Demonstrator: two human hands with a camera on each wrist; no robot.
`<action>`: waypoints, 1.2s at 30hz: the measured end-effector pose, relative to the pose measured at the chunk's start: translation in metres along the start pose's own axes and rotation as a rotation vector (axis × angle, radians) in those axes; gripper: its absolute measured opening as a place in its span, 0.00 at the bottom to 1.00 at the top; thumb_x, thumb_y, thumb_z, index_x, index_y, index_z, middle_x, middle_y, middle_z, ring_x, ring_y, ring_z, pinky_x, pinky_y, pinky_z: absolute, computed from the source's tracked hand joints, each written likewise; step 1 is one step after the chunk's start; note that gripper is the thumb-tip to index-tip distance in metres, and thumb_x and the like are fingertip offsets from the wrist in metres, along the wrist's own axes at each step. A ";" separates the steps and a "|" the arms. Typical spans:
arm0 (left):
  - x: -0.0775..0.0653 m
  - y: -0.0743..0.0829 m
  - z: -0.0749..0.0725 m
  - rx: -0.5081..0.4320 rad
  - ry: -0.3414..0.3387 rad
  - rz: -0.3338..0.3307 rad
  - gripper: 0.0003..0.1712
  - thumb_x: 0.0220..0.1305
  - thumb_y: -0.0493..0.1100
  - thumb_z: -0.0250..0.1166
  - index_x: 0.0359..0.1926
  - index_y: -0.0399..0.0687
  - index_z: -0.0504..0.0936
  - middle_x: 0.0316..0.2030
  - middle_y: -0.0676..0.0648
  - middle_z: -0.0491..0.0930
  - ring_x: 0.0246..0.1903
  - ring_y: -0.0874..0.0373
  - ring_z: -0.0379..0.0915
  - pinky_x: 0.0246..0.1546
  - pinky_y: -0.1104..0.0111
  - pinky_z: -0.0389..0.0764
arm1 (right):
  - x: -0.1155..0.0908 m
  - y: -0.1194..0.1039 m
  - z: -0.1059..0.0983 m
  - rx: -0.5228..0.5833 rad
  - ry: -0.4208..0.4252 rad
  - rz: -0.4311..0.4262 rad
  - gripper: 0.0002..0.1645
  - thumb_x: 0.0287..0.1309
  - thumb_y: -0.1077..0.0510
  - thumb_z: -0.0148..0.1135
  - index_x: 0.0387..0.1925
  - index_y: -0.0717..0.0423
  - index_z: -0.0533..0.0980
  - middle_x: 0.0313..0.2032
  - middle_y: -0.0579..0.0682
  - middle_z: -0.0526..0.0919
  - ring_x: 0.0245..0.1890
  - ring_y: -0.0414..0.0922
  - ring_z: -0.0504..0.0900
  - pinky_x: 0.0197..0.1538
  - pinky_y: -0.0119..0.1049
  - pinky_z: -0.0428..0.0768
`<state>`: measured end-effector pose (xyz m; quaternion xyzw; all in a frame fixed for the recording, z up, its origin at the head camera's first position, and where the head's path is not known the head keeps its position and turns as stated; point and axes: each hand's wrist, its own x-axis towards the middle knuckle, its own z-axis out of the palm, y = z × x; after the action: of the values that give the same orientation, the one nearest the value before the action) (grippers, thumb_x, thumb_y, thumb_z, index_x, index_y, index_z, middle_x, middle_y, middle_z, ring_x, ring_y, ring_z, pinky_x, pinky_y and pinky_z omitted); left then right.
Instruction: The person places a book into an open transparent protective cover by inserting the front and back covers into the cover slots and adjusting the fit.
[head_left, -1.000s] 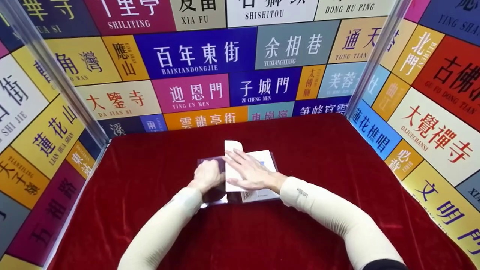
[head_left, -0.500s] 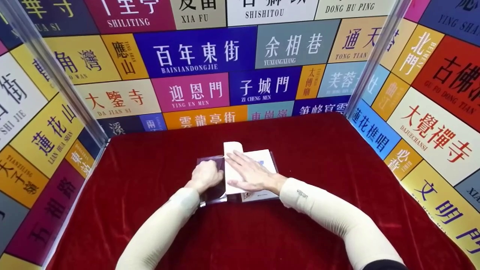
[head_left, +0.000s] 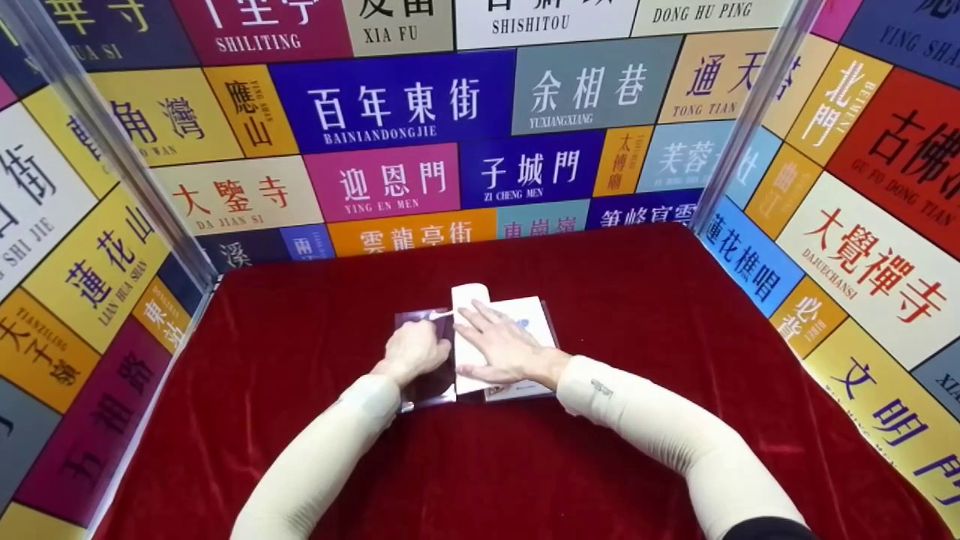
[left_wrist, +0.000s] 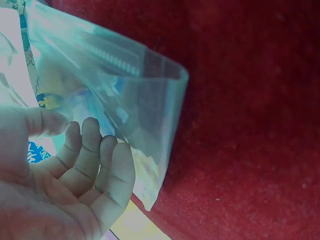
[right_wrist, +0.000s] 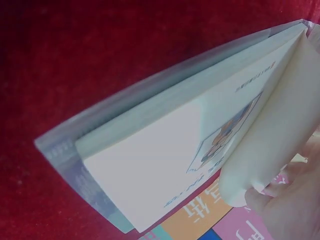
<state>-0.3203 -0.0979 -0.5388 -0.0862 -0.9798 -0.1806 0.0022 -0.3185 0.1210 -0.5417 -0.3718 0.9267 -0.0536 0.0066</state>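
A book [head_left: 534, 319] with white pages lies open inside a clear plastic book cover [head_left: 429, 388]. My left hand [head_left: 412, 349] is on the cover's left part, its fingers curled at the plastic. In the left wrist view, the plastic sleeve [left_wrist: 155, 115] bulges up behind bent fingers [left_wrist: 90, 145], with the thumb close to the fingertips. My right hand [head_left: 499, 341] lies with spread, straight fingers on a white leaf [head_left: 469, 295] turned up at the book's middle. The right wrist view shows this leaf [right_wrist: 275, 135] curving above a printed page [right_wrist: 150, 150].
Dark red cloth [head_left: 480, 472] covers the table around the book. Panels with colourful place-name signs [head_left: 390, 105] stand behind and on both sides. Metal corner posts [head_left: 161, 195] rise at the table's back corners.
The turned-up leaf has shifted slightly right beneath my right hand. A thin light edge now shows above my left hand, which has shifted only a little on the plastic.
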 end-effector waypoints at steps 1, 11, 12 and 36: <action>0.000 0.000 0.000 0.002 0.000 0.004 0.18 0.69 0.51 0.66 0.41 0.39 0.91 0.43 0.33 0.94 0.44 0.35 0.93 0.44 0.42 0.92 | 0.000 -0.001 0.000 -0.006 -0.002 0.003 0.54 0.75 0.26 0.52 0.88 0.55 0.62 0.91 0.60 0.53 0.93 0.63 0.47 0.92 0.64 0.56; -0.001 0.001 0.000 0.015 0.021 0.004 0.18 0.70 0.50 0.65 0.40 0.39 0.91 0.43 0.32 0.93 0.44 0.33 0.93 0.44 0.41 0.92 | 0.004 -0.007 0.000 -0.050 -0.053 0.032 0.56 0.74 0.25 0.54 0.89 0.52 0.61 0.91 0.59 0.55 0.93 0.61 0.47 0.90 0.66 0.59; -0.001 0.001 0.000 0.018 0.024 0.003 0.18 0.70 0.50 0.65 0.40 0.39 0.91 0.43 0.32 0.93 0.44 0.33 0.93 0.44 0.41 0.92 | 0.005 -0.008 0.000 -0.054 -0.060 0.034 0.56 0.74 0.25 0.53 0.89 0.52 0.61 0.91 0.59 0.56 0.93 0.60 0.47 0.90 0.66 0.59; 0.007 0.005 0.010 0.040 0.017 -0.050 0.18 0.68 0.52 0.67 0.39 0.41 0.91 0.43 0.34 0.93 0.43 0.35 0.92 0.44 0.41 0.93 | 0.014 -0.014 -0.002 -0.148 -0.087 -0.041 0.46 0.77 0.25 0.50 0.79 0.51 0.76 0.82 0.58 0.74 0.89 0.62 0.61 0.85 0.69 0.67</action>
<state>-0.3257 -0.0888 -0.5462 -0.0600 -0.9850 -0.1616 0.0080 -0.3192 0.1012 -0.5379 -0.3922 0.9192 0.0312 0.0182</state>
